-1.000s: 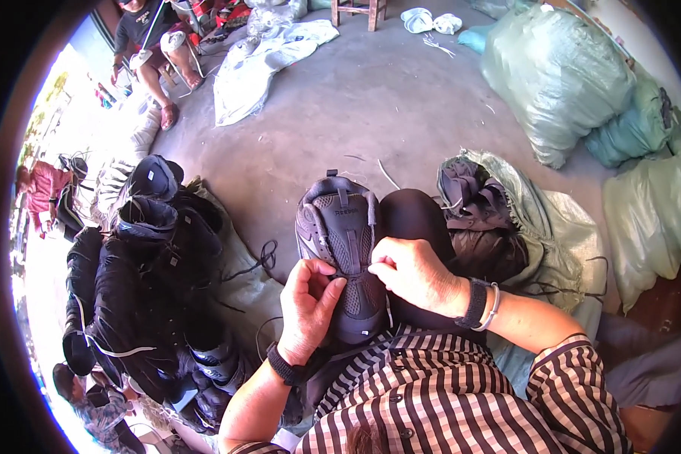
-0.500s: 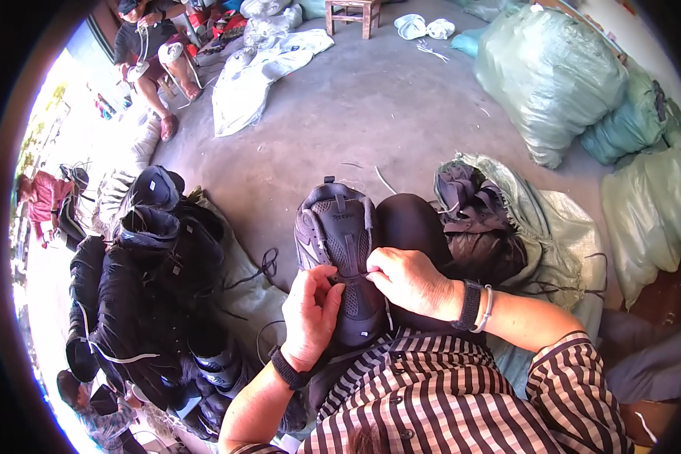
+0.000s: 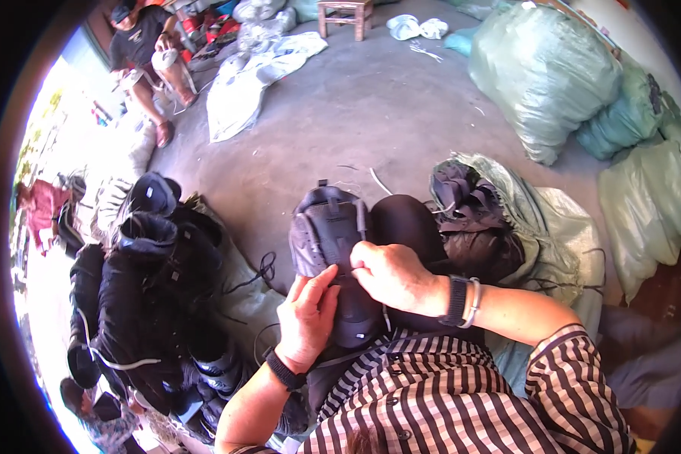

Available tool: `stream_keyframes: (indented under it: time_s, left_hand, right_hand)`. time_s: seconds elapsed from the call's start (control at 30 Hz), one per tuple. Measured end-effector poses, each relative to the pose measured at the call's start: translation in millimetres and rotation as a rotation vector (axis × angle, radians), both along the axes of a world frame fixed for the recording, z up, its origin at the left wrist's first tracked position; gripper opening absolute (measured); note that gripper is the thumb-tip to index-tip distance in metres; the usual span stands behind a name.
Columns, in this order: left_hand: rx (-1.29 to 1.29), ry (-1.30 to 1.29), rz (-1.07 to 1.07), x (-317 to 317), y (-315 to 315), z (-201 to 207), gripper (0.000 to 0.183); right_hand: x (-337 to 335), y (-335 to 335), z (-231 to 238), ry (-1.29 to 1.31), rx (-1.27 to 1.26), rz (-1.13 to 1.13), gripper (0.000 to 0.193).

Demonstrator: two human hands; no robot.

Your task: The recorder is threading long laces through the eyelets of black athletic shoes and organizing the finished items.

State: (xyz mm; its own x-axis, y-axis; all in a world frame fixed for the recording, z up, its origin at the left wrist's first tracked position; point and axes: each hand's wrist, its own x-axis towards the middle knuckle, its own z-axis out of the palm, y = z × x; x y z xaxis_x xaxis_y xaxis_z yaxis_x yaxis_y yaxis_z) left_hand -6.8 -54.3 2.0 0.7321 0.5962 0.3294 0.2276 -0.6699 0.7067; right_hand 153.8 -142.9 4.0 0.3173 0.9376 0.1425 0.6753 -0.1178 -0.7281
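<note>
A dark grey sneaker (image 3: 304, 239) lies on my lap, its toe toward me and its heel loop away. My left hand (image 3: 306, 318) is closed at the left eyelet edge, thumb and fingertips close together against the upper. Over the tongue, my right hand (image 3: 393, 278) makes a pinch, its knuckles raised slightly off the shoe. What either pinch holds is hidden or too small to make out. A short pale cord end (image 3: 387, 318) shows beside the shoe's right side, below my right hand.
Many black shoes are piled (image 3: 140, 295) at my left. An open sack (image 3: 533, 216) of dark shoe uppers (image 3: 477, 219) lies to the right. Large pale green sacks (image 3: 541, 79) stand far right. A wooden stool (image 3: 344, 17) and a seated person (image 3: 145, 57) are across the floor.
My right hand has moved left from the right eyelet edge onto the tongue. The left hand stays near the left eyelets. The person across the floor has lowered their raised hands.
</note>
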Motion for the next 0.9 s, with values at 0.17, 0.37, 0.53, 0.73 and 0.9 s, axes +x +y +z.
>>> stream_keyframes:
  time_s: [0.17,0.37,0.53,0.73,0.9]
  left_hand:
    - [0.150,0.081,-0.059,4.3,6.4,7.9,0.014]
    - [0.220,0.086,-0.097,11.9,9.2,15.9,0.007]
    - [-0.425,-0.279,0.123,-17.0,33.0,19.3,0.006]
    - [-1.042,-0.700,0.172,-14.2,52.1,47.2,0.013]
    - [-1.236,-0.759,0.063,-39.7,88.9,34.8,0.010]
  right_hand:
    - [0.7,1.5,7.3,0.351,-0.128,-0.007,0.009]
    - [1.9,-1.7,13.7,0.572,-0.257,0.035,0.013]
    - [35.4,-20.0,37.4,0.527,-0.479,0.362,0.015]
    - [51.2,-23.2,22.8,0.348,0.047,0.418,0.020]
    - [75.4,-46.2,50.6,1.421,0.203,0.451,0.026]
